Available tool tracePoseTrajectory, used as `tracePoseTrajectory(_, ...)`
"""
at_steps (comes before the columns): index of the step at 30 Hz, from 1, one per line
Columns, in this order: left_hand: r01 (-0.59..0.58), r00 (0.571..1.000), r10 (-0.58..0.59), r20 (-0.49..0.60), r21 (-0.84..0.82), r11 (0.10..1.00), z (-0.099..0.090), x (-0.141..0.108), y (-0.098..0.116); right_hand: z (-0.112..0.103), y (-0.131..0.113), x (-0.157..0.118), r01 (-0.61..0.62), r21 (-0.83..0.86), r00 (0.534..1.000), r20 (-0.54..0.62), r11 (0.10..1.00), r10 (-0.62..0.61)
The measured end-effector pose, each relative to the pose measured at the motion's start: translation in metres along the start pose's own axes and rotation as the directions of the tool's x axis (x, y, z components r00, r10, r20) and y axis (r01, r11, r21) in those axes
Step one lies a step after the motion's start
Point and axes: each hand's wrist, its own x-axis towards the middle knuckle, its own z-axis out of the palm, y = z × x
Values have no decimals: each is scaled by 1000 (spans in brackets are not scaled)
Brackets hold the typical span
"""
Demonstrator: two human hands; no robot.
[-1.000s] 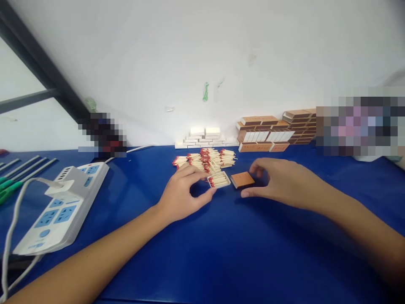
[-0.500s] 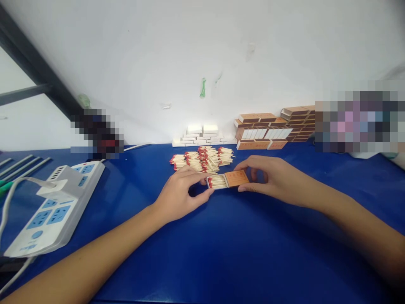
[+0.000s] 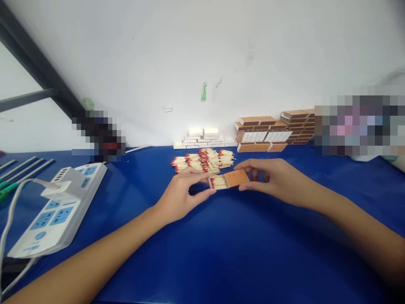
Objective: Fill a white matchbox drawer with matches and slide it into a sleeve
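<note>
The left hand (image 3: 180,194) is clamped on the left end of the tray (image 3: 210,183), which holds matches (image 3: 219,183). The right hand (image 3: 276,181) is clamped on the cover (image 3: 238,177). Tray and cover touch end to end, between the hands; I can't tell how far in the tray goes. The step looks like sliding them together. The next push calls for straight edges and no match sticking up. A heap (image 3: 207,160) is close behind. The strip (image 3: 60,215) is well off left. The blue table (image 3: 202,253) has lots of open room in front.
</note>
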Motion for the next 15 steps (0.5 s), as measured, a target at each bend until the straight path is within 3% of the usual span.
tracePoseTrajectory(15,154,985,-165,-48,-174,973,-1,3,3,-1,-3,-1,19,-8,996,-88,1000,-19)
